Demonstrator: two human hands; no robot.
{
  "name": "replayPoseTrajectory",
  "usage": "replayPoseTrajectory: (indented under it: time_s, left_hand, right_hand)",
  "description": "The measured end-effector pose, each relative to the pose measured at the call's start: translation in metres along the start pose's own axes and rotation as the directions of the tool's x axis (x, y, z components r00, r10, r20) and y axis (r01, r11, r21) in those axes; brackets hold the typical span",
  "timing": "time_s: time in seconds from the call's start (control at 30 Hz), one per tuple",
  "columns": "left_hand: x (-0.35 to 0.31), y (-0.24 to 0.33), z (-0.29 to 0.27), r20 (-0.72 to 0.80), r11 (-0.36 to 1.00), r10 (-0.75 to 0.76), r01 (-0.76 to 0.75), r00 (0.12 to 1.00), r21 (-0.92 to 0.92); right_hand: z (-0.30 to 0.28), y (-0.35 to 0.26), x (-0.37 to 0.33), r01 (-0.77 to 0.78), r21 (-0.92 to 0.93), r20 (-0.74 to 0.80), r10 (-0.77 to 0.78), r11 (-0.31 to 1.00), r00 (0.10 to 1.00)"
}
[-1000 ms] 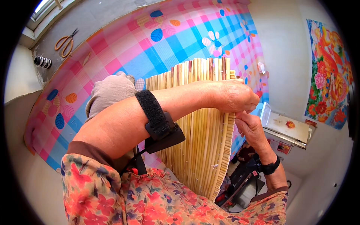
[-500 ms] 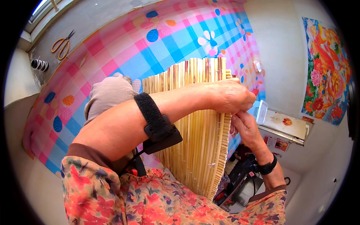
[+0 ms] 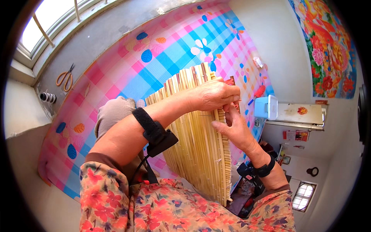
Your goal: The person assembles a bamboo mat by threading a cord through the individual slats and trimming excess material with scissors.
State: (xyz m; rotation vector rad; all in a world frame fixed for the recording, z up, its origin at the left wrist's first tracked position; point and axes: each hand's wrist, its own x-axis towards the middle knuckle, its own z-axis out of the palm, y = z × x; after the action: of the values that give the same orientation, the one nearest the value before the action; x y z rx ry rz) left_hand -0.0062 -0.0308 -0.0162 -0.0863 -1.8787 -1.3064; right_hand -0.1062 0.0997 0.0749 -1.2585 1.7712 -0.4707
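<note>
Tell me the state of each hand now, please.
Left hand: closed; whether it holds anything cannot be told.
Right hand: open, by the edge of the stalk mat.

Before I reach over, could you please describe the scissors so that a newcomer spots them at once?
Find the barred window at upper left, then the grey ledge alongside it, bordering the plaid sheet. Near the ledge's lower end, above the black-and-white spool, lie the scissors, set apart by two looped orange-brown handles and dark blades.

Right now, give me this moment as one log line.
left hand: at stalk mat, upper right edge | right hand: just below, thumb spread from fingers | scissors, thread spool: on grey ledge
</note>
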Motion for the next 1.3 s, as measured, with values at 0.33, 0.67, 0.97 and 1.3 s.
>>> replayPoseTrajectory:
  time_s: [0.33, 0.67, 0.97, 1.3]
  left_hand:
    - [0.027, 0.024, 0.005, 0.305, 0.985, -0.170, 0.148, 0.937, 0.093]
    - [0.092, 0.156, -0.008, 0.499, 0.770, -0.333, -0.075, 0.800, 0.634]
    - [0.080, 0.190, 0.010, 0.416, 0.708, -0.519, 0.104, 0.747, 0.698]
    - [0.020, 0.159, 0.047, 0.186, 0.633, -0.594, 0.312, 0.782, 0.709]
  right_hand:
    - [-0.021, 0.044, -0.064, 0.049, -0.347, -0.068, -0.077, 0.936, 0.995]
    - [-0.101, -0.038, -0.114, 0.135, -0.607, 0.008, -0.163, 0.783, 0.987]
    - [-0.108, -0.054, -0.142, 0.202, -0.807, 0.036, -0.295, 0.555, 0.955]
    - [-0.080, 0.009, -0.124, 0.237, -0.908, -0.208, -0.862, 0.346, 0.462]
